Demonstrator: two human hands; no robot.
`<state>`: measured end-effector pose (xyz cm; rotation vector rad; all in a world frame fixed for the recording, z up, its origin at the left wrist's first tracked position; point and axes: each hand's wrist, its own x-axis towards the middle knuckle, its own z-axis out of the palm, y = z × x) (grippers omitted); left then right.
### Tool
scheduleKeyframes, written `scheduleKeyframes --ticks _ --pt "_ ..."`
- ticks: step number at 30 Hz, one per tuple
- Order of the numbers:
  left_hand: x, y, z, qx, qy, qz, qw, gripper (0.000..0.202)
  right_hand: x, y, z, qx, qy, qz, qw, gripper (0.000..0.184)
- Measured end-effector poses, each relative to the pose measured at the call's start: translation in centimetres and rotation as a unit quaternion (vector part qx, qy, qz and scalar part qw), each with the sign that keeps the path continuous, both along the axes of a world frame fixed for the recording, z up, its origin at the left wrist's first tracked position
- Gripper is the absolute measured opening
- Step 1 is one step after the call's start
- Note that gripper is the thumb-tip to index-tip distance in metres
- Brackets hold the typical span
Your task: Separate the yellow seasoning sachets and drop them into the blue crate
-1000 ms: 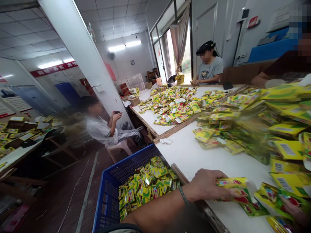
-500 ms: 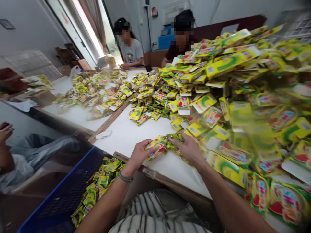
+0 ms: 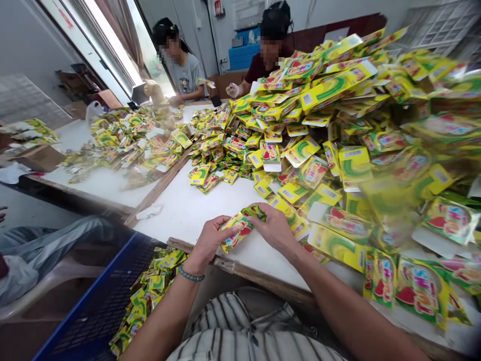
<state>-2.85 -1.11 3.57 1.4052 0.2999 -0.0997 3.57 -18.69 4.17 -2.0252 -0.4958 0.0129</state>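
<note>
Both my hands are over the white table, close together at its near edge. My left hand (image 3: 211,241), with a beaded bracelet at the wrist, grips a strip of yellow-and-green foil sachets (image 3: 237,228). My right hand (image 3: 273,229) holds the strip's other end, and its fingers cover part of the foil. A large heap of the same sachets (image 3: 338,130) rises just beyond and to the right of my right hand. Some loose strips lie against its front edge.
A blue plastic crate (image 3: 112,296) holding sachets sits below the table's near left edge. A wooden rail (image 3: 158,188) divides this table from another sachet-covered table (image 3: 101,185). Co-workers sit beyond the heap, one wearing a white glove (image 3: 233,90). Another person sits at left.
The view has swung from the left toward the heap. My hands have come closer together on the strip, which now lies bunched between them.
</note>
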Motion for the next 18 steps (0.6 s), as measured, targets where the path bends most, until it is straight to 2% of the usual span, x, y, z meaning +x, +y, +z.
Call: scheduleKeyframes --ticks 3,6,8,13,15,18 --pt "0.1 0.0 -0.1 -0.019 -0.002 0.006 1.000 0.042 0.2 -0.3 -0.1 0.057 0.008 -0.003 0.998 0.034" --pt "0.1 0.2 -0.1 -0.032 -0.003 0.008 0.999 0.043 0.3 -0.4 -0.5 0.097 -0.021 0.000 0.995 0.020" --pt "0.2 0.2 0.0 -0.030 0.003 0.011 0.999 0.043 0.2 -0.3 -0.7 0.093 -0.027 0.019 0.995 0.013" --pt "0.1 0.1 0.0 -0.032 0.007 0.006 0.999 0.044 -0.4 0.2 -0.8 0.051 -0.075 -0.003 0.996 0.006" --pt "0.2 0.0 -0.1 -0.030 0.005 0.007 0.999 0.042 -0.7 0.3 -0.8 0.028 -0.067 0.026 0.997 0.011" --pt "0.3 0.1 -0.2 -0.030 0.014 0.011 0.999 0.043 -1.2 0.5 -0.5 0.020 -0.001 0.064 0.998 0.020"
